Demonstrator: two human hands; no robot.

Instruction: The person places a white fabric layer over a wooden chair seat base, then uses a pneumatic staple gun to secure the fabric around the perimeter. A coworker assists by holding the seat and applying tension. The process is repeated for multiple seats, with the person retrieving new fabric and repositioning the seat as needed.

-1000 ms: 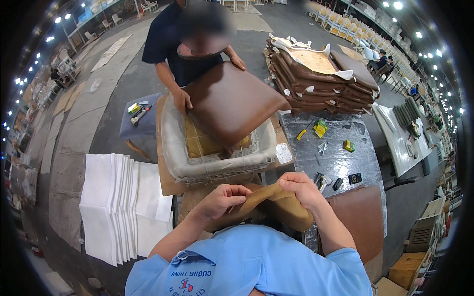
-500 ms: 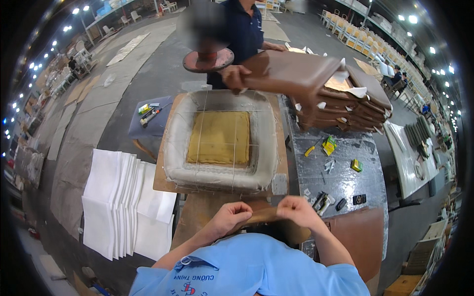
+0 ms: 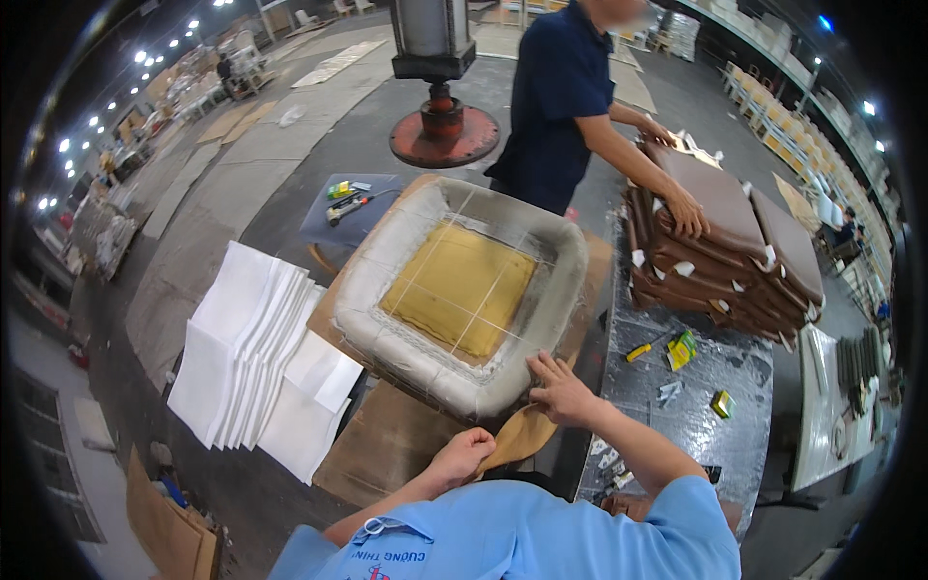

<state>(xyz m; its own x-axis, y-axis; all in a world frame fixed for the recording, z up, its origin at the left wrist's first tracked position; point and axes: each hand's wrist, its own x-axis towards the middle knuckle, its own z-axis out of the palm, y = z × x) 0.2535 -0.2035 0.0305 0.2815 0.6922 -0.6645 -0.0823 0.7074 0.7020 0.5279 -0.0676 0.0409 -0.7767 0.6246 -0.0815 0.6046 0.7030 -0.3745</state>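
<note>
My left hand [image 3: 462,459] is closed on one end of a brown leather-like piece [image 3: 522,437], close in front of my blue shirt. The piece stretches up to my right hand [image 3: 565,394], whose fingers are spread at the near right corner of a padded, grey-white square ring [image 3: 387,353]. Whether the right thumb also pinches the piece is hidden. Thin cords cross the ring over a mustard-yellow pad [image 3: 459,290] lying inside it. The ring rests on a brown board [image 3: 590,280].
A press with a red disc [image 3: 445,140] hangs beyond the ring. Folded white sheets [image 3: 242,348] lie left. On the right, a plastic-covered table [image 3: 715,377] carries stacked brown cushions [image 3: 715,232], a yellow-handled screwdriver [image 3: 640,352] and small boxes. A co-worker [image 3: 561,106] touches the stack.
My right hand has moved from pinching the brown piece to the ring's corner, fingers spread. The ring appears turned in view. The co-worker has set the carried brown cushion on the stack.
</note>
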